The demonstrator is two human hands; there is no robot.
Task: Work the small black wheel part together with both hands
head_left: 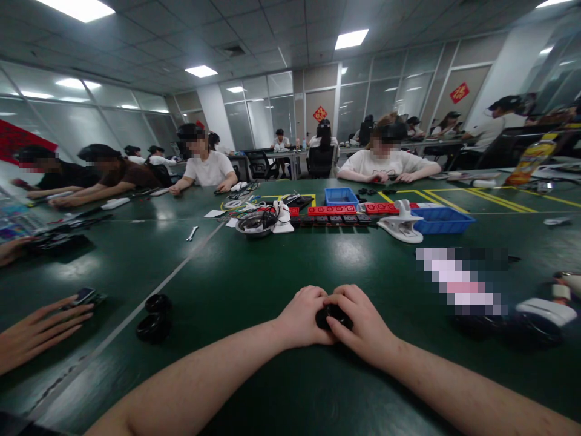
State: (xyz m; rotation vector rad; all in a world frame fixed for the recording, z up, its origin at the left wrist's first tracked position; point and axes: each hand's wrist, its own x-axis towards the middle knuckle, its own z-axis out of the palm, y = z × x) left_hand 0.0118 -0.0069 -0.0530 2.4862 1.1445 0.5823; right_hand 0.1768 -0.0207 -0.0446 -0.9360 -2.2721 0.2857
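A small black part (333, 316), too hidden to name more closely, sits low on the dark green table (254, 278) at six o'clock, clasped between the left hand (305, 317) and the right hand (363, 324), whose fingers curl tight around it and touch each other above it. At about eight o'clock from the hands lie two black rings (154, 320), and further that way a co-worker's hand (39, 330) rests flat beside a small dark device (86, 297). At twelve o'clock, well apart, stand red component trays (333, 211) and a blue bin (442, 220).
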